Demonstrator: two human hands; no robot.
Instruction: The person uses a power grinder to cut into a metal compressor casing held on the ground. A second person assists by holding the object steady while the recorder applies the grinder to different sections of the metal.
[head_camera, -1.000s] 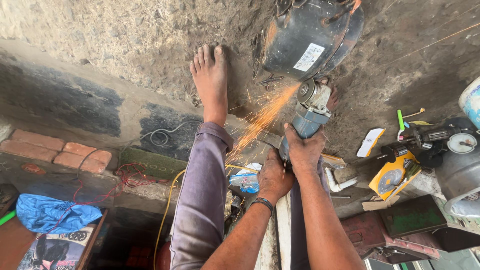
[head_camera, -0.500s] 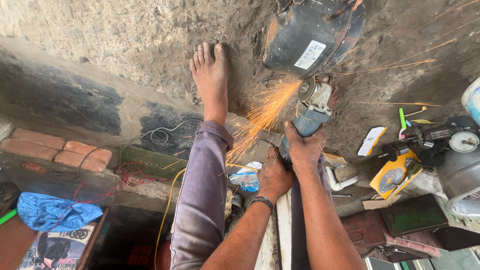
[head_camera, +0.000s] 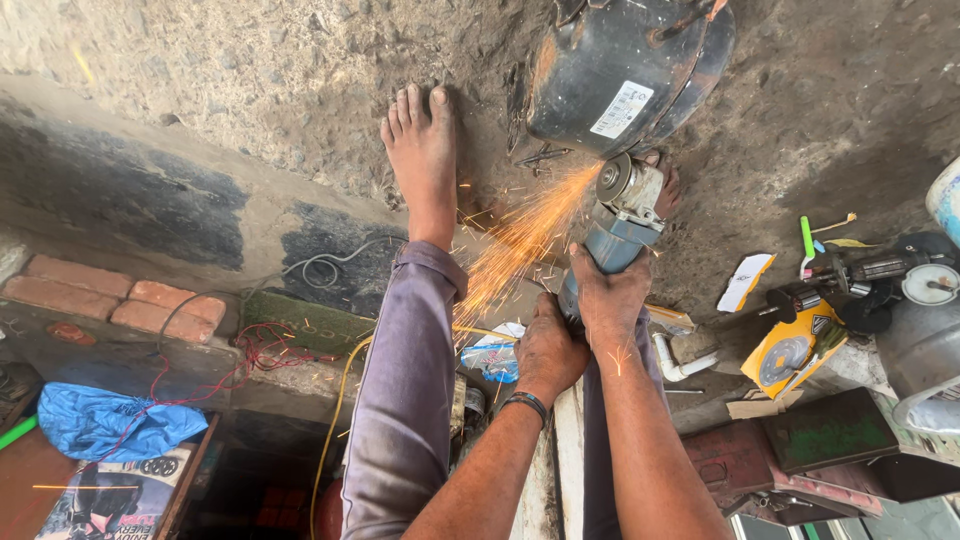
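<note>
Beyond my grip the rough dirt floor (head_camera: 250, 70) spreads in flat daylight, left of my grip a dark-patched concrete step (head_camera: 130, 210) runs beside red bricks (head_camera: 120, 300), and right of my grip a rusty metal box (head_camera: 770, 460) sits among clutter.

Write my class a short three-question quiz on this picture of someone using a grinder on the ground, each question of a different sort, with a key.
1. True or false: sparks fly from where the angle grinder meets the dark metal tank.
2. Which hand grips the grinder body nearer the disc? A) left hand B) right hand
3. Fill in: the bare foot rests on the ____ ground.

Key: 1 true; 2 B; 3 dirt.
</note>
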